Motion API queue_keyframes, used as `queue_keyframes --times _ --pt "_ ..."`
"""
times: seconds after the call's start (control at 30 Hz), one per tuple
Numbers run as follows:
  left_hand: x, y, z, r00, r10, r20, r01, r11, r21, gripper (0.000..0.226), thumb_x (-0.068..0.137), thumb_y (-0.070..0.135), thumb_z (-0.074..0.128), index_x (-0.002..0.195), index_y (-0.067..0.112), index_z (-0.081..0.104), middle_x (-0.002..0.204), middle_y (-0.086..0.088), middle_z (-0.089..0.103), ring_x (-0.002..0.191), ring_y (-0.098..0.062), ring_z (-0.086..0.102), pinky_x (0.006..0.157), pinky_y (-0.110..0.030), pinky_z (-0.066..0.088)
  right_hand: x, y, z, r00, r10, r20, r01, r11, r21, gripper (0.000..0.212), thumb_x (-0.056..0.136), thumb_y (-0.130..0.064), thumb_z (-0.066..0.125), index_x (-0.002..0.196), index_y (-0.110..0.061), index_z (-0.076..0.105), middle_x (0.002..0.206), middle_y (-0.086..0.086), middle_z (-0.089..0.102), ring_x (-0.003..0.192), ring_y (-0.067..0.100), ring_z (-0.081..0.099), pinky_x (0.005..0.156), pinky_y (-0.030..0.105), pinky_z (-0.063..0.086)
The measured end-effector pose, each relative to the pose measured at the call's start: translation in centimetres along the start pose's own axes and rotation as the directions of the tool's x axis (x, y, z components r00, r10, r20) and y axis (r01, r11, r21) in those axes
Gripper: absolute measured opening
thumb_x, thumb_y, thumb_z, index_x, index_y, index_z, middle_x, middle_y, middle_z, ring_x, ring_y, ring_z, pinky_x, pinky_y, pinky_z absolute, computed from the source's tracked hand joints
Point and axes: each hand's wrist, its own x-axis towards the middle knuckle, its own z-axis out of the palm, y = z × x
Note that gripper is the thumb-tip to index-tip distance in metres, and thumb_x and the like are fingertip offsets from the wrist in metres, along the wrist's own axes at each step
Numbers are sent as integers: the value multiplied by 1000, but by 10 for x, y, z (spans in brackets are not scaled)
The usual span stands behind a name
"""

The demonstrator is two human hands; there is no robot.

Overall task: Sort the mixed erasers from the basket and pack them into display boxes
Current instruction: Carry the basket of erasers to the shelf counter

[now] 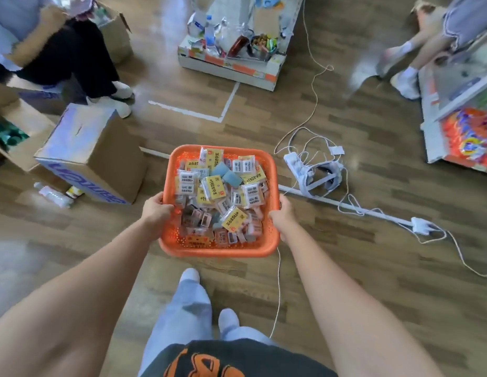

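An orange plastic basket (pixel 220 250) is held above the wooden floor in front of me. It is full of mixed packed erasers (pixel 223 191): yellow-labelled packs, white packs, grey-blue blocks and brownish ones. My left hand (pixel 155 209) grips the basket's left rim with the thumb inside. On the opposite side my right hand (pixel 283 216) grips the right rim, fingers curled under the edge. No display boxes are clearly visible.
A cardboard box (pixel 92 153) stands left of the basket, with a bottle (pixel 53 195) beside it. A power strip and tangled white cables (pixel 315 170) lie to the right. A shelf unit (pixel 234 55) stands ahead. Two other people sit at far left and far right.
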Motion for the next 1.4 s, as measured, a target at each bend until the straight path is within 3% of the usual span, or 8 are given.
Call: queue_keyframes --times 0.27,0.47,0.8,0.93,1.07,1.2,1.3,1.4 --pt "98 77 26 984 -29 175 -3 984 178 25 91 0 48 110 14 56 91 -11 63 76 -25 64 74 -44 53 52 -37 4 980 97 -175 -73 987 143 31 93 4 42 102 -25 47 102 5 61 94 25 63 82 44 56" --pt "152 125 58 977 -72 202 19 967 255 27 92 -1 47 115 10 55 82 -7 61 67 -19 61 45 -29 55 102 -64 -7 964 171 -204 -132 973 191 28 93 3 43 99 -24 50 96 1 60 94 23 62 85 44 54" --pt "244 219 110 979 -50 200 -6 963 268 31 91 1 50 119 12 56 82 -6 62 68 -20 62 56 -33 52 219 -146 -42 968 161 -192 -135 981 140 38 88 8 43 118 -15 51 102 8 61 96 27 60 85 44 52" --pt "283 266 121 980 -41 192 -8 969 249 27 90 -1 48 113 12 56 77 -5 61 63 -18 61 41 -25 51 266 -192 -46 974 148 -172 -127 983 129 35 90 8 42 111 -18 52 96 3 61 93 23 61 83 41 53" --pt "336 316 126 980 -49 191 1 970 243 28 90 -2 48 116 6 56 79 -7 62 65 -20 62 60 -36 53 319 -240 -43 974 154 -163 -132 982 139 39 89 7 43 118 -18 50 97 4 62 89 24 61 77 42 54" --pt "390 378 128 968 -57 244 -1 974 229 32 90 1 51 122 7 53 80 -8 61 65 -20 62 53 -32 55 366 -297 -39 974 151 -170 -114 971 210 44 91 7 45 127 -17 45 101 7 57 92 23 58 72 36 48" --pt "426 426 132 966 -40 256 -25 969 246 35 88 0 54 123 6 52 78 -5 60 63 -17 60 47 -24 54 401 -335 -34 968 151 -202 -105 969 223 40 90 10 43 119 -17 49 104 10 59 88 22 59 70 34 50" --pt "458 467 140 967 -8 255 -62 962 266 36 87 -1 55 122 7 54 78 -4 61 62 -16 60 44 -22 53 435 -365 -36 957 143 -251 -91 974 208 39 88 11 43 105 -23 50 105 11 63 91 25 62 81 43 54"
